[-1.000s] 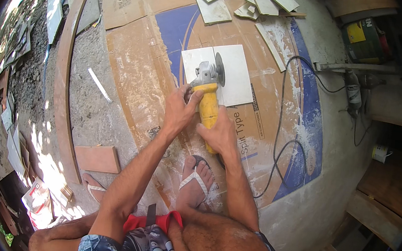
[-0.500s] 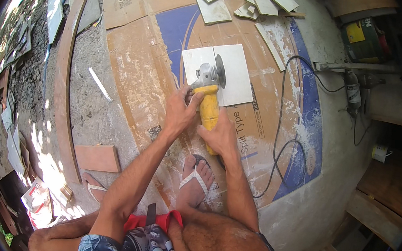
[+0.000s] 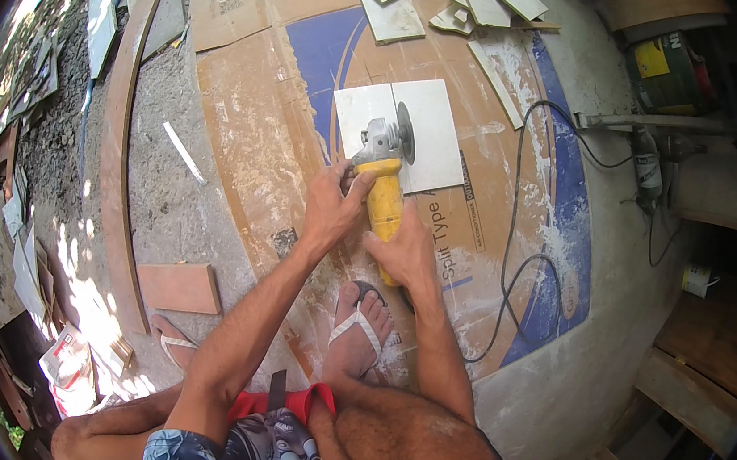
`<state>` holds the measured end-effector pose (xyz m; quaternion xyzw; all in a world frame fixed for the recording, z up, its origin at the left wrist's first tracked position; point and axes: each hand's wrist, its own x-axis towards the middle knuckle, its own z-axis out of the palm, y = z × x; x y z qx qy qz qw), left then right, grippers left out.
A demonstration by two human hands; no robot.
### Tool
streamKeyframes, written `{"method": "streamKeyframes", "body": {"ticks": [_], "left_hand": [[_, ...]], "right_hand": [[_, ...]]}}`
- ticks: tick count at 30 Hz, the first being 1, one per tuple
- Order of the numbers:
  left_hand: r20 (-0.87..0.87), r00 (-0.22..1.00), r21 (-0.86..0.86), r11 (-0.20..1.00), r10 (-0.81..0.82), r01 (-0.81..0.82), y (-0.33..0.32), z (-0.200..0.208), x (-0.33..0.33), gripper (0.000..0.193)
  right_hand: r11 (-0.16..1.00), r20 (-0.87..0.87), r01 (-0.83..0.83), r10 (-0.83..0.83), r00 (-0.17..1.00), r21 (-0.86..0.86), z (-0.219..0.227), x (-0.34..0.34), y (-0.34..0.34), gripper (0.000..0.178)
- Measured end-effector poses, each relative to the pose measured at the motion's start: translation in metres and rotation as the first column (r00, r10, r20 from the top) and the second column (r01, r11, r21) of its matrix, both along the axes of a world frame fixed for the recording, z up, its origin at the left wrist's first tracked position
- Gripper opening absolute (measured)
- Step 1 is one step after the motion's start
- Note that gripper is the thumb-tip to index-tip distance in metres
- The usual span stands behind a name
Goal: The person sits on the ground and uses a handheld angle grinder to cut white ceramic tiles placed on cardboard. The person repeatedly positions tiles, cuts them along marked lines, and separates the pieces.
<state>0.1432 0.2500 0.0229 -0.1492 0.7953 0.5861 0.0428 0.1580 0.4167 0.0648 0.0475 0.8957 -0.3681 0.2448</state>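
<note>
A yellow angle grinder [image 3: 384, 205] with a grey metal head is held in both my hands over a white square tile [image 3: 438, 152]. My left hand [image 3: 333, 204] is closed at the grinder's front left side, beside the metal head. Further back, my right hand [image 3: 408, 250] wraps round the yellow body. The dark cutting disc [image 3: 406, 133] stands on edge at the tile, along a thin line that runs across it. Whether the disc touches the tile or spins, I cannot tell. Printed cardboard [image 3: 262, 129] lies under the tile, dusted white.
Cut tile pieces [image 3: 491, 0] lie beyond the tile. A black cord [image 3: 510, 236] loops over the cardboard at right. My sandalled foot [image 3: 358, 332] is close behind the grinder. A reddish block [image 3: 178, 287] and a long wooden board [image 3: 125, 115] lie left; a dark bucket [image 3: 668, 73] stands right.
The grinder and its disc have shifted very slightly toward me along the tile. Both hands keep the same hold, and the tile looks unmoved.
</note>
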Motion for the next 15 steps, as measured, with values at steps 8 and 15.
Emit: {"method": "streamKeyframes", "body": {"ticks": [8, 15], "left_hand": [[0.005, 1.000, 0.057, 0.998, -0.009, 0.008, 0.0019, 0.0022, 0.0034, 0.048], [-0.007, 1.000, 0.096, 0.995, 0.026, -0.025, 0.0039, -0.0049, 0.0083, 0.047]], "right_hand": [[1.000, -0.011, 0.005, -0.005, 1.000, 0.000, -0.0053, 0.0056, 0.0034, 0.066], [1.000, -0.008, -0.003, 0.003, 1.000, 0.006, -0.0035, 0.0073, 0.0037, 0.066]]}}
